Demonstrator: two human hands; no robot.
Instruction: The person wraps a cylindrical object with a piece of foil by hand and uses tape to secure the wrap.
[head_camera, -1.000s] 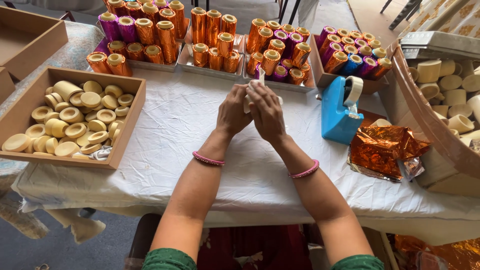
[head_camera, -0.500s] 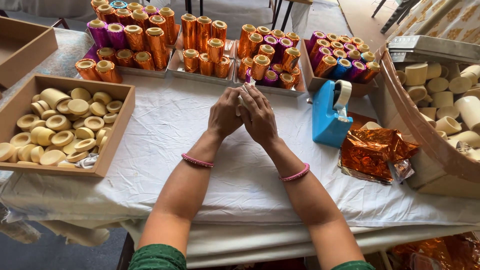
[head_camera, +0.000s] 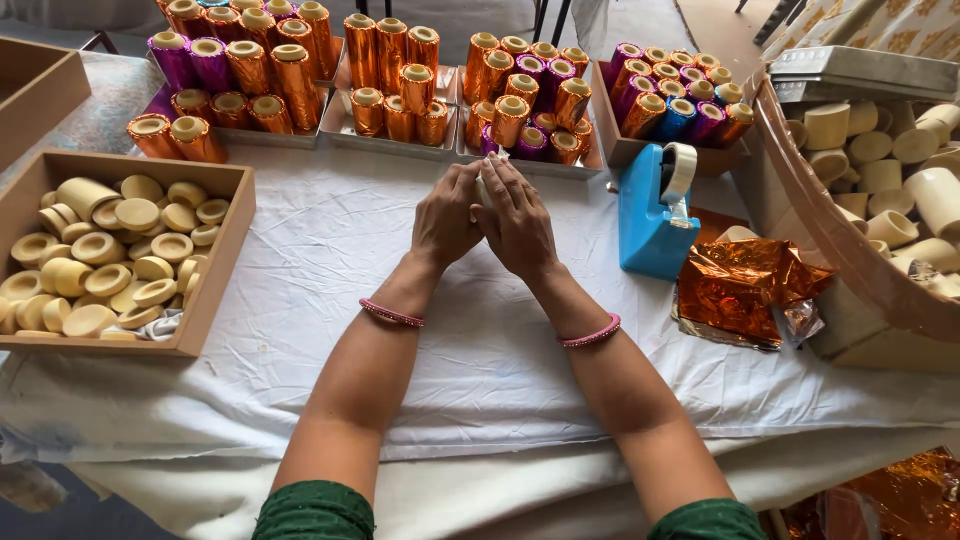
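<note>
On the white tablecloth (head_camera: 330, 240), both hands (head_camera: 487, 215) stay clasped together around a small pale piece (head_camera: 484, 188), unmoved.

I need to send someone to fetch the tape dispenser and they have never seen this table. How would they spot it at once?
Start at the white cloth-covered table and look just right of the person's right hand. The tape dispenser stands there, beside the crumpled orange foil. It is the only solid bright blue block, with a pale roll of tape on top.
</note>
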